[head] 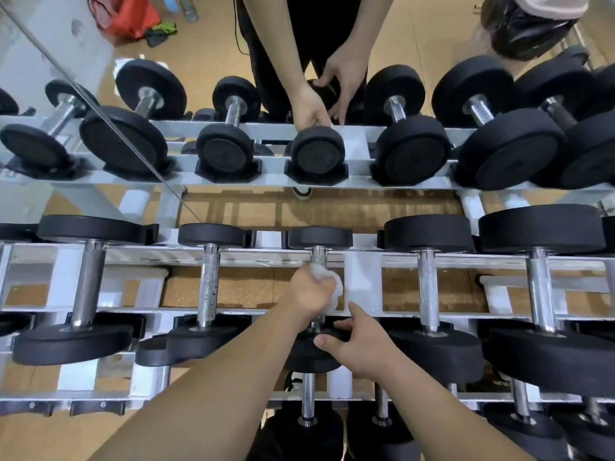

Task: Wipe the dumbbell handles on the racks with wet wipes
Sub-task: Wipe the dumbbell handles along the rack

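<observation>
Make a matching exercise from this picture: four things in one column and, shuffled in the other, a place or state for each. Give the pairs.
Things
1 wipe
2 right hand
3 red bag
4 rack

Places or states
A lies on the floor, top left
B carries the dumbbells
C bunched round a handle, gripped by the left hand
D grips the near head of the middle dumbbell

Pairs: 1-C, 2-D, 3-A, 4-B

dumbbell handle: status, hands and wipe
Left hand grips wipe round the handle. Right hand holds the dumbbell's near head. Nothing blocking.
</observation>
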